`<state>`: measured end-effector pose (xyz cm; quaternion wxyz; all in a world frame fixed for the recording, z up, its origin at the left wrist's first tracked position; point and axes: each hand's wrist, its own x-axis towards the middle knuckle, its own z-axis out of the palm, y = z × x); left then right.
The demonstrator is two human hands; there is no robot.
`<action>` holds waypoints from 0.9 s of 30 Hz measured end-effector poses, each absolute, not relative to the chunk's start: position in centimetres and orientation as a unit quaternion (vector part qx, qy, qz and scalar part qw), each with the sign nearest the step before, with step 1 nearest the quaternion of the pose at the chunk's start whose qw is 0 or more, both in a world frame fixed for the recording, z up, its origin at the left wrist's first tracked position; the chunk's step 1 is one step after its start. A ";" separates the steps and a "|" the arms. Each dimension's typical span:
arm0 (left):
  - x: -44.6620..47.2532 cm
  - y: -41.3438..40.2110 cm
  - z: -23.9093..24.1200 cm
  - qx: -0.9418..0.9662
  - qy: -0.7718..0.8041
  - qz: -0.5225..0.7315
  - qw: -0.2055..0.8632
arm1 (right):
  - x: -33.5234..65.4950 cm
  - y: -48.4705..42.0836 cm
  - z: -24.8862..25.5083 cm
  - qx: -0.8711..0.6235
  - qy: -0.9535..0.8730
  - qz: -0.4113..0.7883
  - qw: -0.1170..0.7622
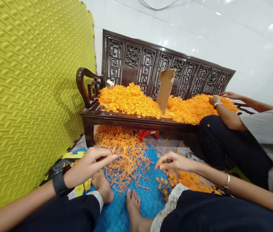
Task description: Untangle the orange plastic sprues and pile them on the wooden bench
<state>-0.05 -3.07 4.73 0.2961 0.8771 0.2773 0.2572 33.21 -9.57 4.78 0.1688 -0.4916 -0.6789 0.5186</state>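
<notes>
While the left hand (96, 161) pinches a thin orange strand (123, 156) with its fingers nearly together, the right hand (176, 161), fingers curled almost closed, holds a small orange piece (160, 165), partly hidden. The strand reaches out over a tangle of orange stems (126, 170) on the blue foam mat (117, 211). Beyond, flower-like orange pieces (126, 100) lie heaped on the wooden tabletop (126, 119); another person's hands (214, 100) touch the heap's right end.

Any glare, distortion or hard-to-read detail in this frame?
Head view: bright reflections on the white tiled wall, strongest at upper right; head view: wide-angle stretching towards the edges, the bench appearing tilted; head view: grey blocks at the right edge; head view: fine detail at the right hand unclear.
</notes>
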 end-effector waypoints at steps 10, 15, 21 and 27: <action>-0.9 -3.1 5.4 0.813 0.343 0.337 0.328 | 29.7 0.0 5.1 -0.472 -0.641 0.521 0.309; -0.7 -2.6 4.7 0.827 0.335 0.311 0.326 | 33.8 10.3 12.6 -0.505 -0.524 0.405 0.553; -1.2 -2.4 4.7 0.839 0.326 0.275 0.338 | 38.2 9.9 7.0 -0.578 -0.444 0.439 0.525; 1.1 -2.5 5.2 0.850 0.312 0.273 0.325 | 34.5 4.0 1.3 -0.536 -0.464 0.547 0.445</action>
